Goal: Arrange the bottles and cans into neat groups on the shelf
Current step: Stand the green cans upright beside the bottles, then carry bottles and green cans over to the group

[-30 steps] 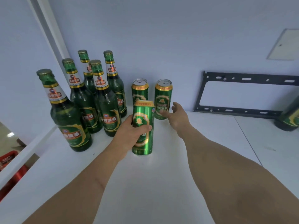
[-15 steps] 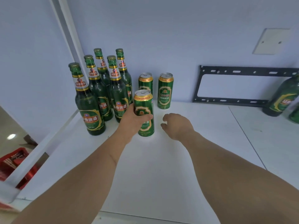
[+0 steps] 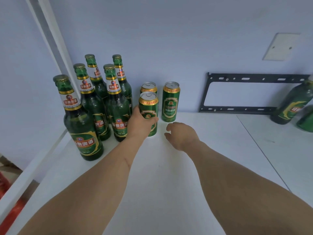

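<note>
Front can (image 3: 148,112) upright on shelf (image 3: 160,175), directly ahead of rear can (image 3: 148,88), beside bottles (image 3: 101,106). Left hand (image 3: 140,123) grips it. Right hand (image 3: 181,134) loose, holding nothing, near second can (image 3: 170,101).

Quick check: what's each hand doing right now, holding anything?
Left hand: grips the front can, which stands on the shelf.
Right hand: holds nothing, fingers loosely curled, just above the shelf.
</note>
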